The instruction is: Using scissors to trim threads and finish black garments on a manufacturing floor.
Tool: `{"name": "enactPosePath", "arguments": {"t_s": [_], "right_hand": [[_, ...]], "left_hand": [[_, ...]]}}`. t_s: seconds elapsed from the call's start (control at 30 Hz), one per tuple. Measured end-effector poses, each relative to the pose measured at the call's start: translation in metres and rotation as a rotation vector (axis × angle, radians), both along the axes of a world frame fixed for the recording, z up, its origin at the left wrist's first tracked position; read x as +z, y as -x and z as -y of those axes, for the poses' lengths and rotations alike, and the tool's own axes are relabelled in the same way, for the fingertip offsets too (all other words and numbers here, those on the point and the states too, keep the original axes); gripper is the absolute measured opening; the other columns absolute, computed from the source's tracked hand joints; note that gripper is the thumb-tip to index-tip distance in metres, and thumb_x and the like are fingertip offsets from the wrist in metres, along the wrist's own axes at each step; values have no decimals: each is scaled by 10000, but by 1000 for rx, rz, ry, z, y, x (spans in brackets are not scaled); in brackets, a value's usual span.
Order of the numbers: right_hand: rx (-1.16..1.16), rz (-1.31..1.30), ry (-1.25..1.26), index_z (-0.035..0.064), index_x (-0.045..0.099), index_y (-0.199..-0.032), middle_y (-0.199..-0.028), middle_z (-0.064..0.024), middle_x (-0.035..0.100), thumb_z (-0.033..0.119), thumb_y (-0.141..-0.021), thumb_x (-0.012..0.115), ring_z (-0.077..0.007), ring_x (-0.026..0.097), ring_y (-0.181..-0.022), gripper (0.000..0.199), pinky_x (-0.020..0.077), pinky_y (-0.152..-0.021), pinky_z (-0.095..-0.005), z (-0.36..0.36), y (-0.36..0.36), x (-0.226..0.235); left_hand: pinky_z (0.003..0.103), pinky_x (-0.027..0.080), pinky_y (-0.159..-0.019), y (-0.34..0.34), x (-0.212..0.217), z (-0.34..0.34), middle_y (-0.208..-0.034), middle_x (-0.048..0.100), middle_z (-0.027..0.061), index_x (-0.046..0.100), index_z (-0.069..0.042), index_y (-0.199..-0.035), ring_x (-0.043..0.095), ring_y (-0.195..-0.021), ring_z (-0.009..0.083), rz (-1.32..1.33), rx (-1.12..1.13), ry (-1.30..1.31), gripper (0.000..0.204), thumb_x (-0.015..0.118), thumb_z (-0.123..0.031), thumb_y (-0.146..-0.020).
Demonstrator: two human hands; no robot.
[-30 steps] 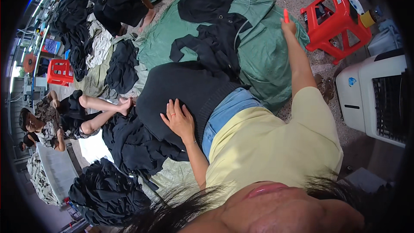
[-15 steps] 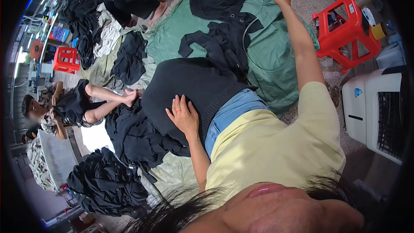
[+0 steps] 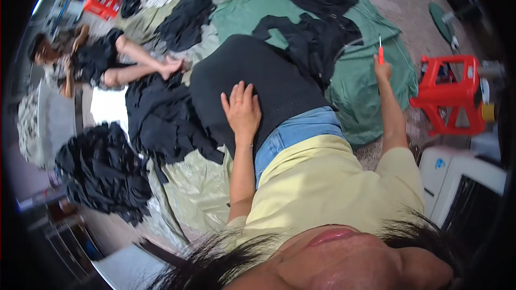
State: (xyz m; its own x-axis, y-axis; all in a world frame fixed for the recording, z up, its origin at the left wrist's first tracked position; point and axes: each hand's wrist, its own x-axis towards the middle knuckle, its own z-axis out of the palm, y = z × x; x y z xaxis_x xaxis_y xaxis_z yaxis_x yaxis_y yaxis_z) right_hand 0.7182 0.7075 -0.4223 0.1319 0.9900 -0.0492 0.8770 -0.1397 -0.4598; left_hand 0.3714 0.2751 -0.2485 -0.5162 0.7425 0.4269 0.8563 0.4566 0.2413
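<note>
A black knit garment (image 3: 226, 64) with a ribbed edge is draped over my lap, above blue denim. My left hand (image 3: 243, 114) lies flat on it with the fingers spread. Off to the right, my right hand (image 3: 382, 71) is closed around a slim red-handled tool (image 3: 381, 55). Its thin metal shaft points away from me; the tip is too small to make out. That hand is held out over a green sheet (image 3: 360, 94), apart from the lap garment. Further black garments (image 3: 317, 40) with shiny rings lie spread on the sheet.
Piles of black garments (image 3: 105, 172) lie to my left. A person (image 3: 80, 53) sits at the far left with legs stretched toward my lap. At the right stand a red plastic stool (image 3: 449, 94) and a white appliance (image 3: 438, 174). Another red stool (image 3: 103, 1) is at the back left.
My right hand has drawn in from its far outstretched reach, still holding the red-handled tool. My left hand stays flat on the lap garment. The whole view has shifted.
</note>
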Motion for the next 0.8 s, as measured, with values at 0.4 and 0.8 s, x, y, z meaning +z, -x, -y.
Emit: {"name": "enactPosePath", "arguments": {"t_s": [0.4, 0.8], "right_hand": [[944, -78, 215, 117, 699, -1040, -972, -193, 690, 585, -863, 599, -417, 635, -983, 510, 487, -834, -472, 112, 292, 69], [1091, -268, -37, 133, 577, -1302, -1093, -178, 679, 373, -921, 622, -376, 637, -1045, 453, 488, -882, -415, 189, 327, 153]], "left_hand": [[512, 302, -1100, -5, 0, 13, -1263, 587, 82, 621, -114, -1162, 533, -1216, 246, 64, 37, -57, 349, 674, -162, -820], [460, 331, -1079, -10, -19, 103, -1341, 536, 158, 559, -68, -1274, 479, -1274, 332, 275, 489, -433, 413, 613, -163, -876]]}}
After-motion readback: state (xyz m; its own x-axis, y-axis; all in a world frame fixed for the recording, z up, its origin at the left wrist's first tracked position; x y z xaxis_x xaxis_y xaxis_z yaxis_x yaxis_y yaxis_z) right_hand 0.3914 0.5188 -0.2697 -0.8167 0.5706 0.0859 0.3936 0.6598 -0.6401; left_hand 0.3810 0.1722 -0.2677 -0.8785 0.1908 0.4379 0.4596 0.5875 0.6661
